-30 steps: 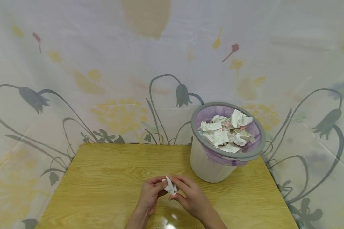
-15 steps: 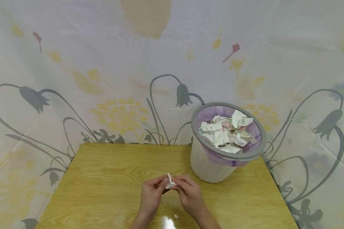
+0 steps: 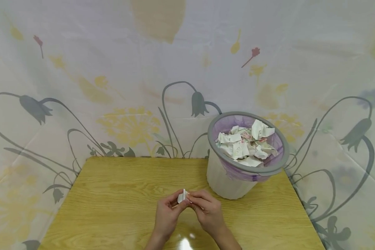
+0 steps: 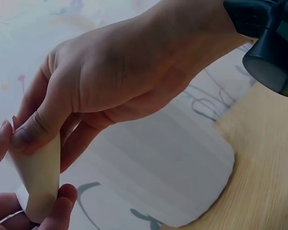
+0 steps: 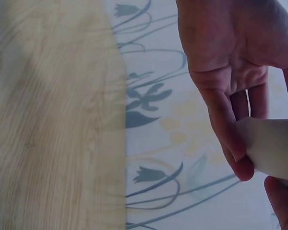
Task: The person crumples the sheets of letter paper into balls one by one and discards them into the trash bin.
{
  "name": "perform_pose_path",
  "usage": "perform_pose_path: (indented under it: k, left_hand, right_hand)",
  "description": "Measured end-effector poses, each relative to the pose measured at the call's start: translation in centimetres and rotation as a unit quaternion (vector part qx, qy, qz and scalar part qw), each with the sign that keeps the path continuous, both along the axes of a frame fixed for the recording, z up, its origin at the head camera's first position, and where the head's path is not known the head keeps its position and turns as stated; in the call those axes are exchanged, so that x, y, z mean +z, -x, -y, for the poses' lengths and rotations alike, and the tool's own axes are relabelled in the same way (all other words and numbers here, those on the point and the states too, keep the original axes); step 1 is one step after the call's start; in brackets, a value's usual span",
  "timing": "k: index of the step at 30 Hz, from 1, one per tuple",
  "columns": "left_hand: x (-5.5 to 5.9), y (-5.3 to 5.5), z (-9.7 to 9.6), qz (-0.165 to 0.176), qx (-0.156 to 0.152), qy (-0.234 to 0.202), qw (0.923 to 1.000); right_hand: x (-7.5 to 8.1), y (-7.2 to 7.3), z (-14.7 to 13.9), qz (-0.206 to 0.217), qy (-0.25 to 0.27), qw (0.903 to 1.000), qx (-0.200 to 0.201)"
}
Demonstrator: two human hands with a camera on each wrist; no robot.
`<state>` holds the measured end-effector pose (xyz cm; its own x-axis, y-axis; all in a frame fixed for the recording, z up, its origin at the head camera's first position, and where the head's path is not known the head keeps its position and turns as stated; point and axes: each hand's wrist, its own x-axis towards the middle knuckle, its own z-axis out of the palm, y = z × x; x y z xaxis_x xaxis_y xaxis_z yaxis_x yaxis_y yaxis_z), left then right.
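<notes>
A small piece of white paper [image 3: 181,197], folded over on itself, is held between my two hands above the wooden table. My left hand [image 3: 167,216] pinches it from the left with thumb and fingers. From the other side my right hand [image 3: 208,211] pinches it, thumb tips close together at the fold. In the left wrist view the paper [image 4: 42,175] looks smooth and curved, with fingers at its upper and lower ends. The right wrist view shows the paper [image 5: 271,143] partly cut off at the edge, gripped by fingers.
A white bin [image 3: 226,180] with a grey rim and purple liner [image 3: 234,121] stands at the table's back right. Crumpled white papers [image 3: 242,149] fill it near the top. A flower-printed cloth [image 3: 128,69] hangs behind the wooden table [image 3: 112,194].
The paper has been turned and folded to a smaller, more compact shape. Both hands have drawn closer together around it. The bin has not moved.
</notes>
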<state>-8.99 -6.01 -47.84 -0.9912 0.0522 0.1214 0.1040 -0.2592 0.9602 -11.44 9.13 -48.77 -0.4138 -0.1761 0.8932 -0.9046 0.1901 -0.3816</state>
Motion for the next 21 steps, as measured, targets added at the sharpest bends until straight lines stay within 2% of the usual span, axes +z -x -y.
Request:
perform_pose_path:
  k: [10,13,19,21]
  left_hand:
    - [0.0,-0.2,-1.3,-0.025,0.066,0.002,0.9975]
    - [-0.2,-0.3,-1.7,-0.04,0.09,0.006,0.9952]
    - [-0.6,-0.1,-1.6,-0.047,0.109,0.019,0.9927]
    - [-0.7,0.0,-1.4,-0.041,0.111,0.022,0.9927]
  right_hand:
    - [-0.7,-0.4,0.4,0.008,0.017,0.9983,-0.056]
    - [-0.9,-0.6,0.5,0.018,0.024,0.9977,-0.061]
    - [-1.0,-0.8,0.3,0.081,0.015,0.9941,-0.07]
    - [-1.0,-0.8,0.2,0.129,0.014,0.9907,-0.041]
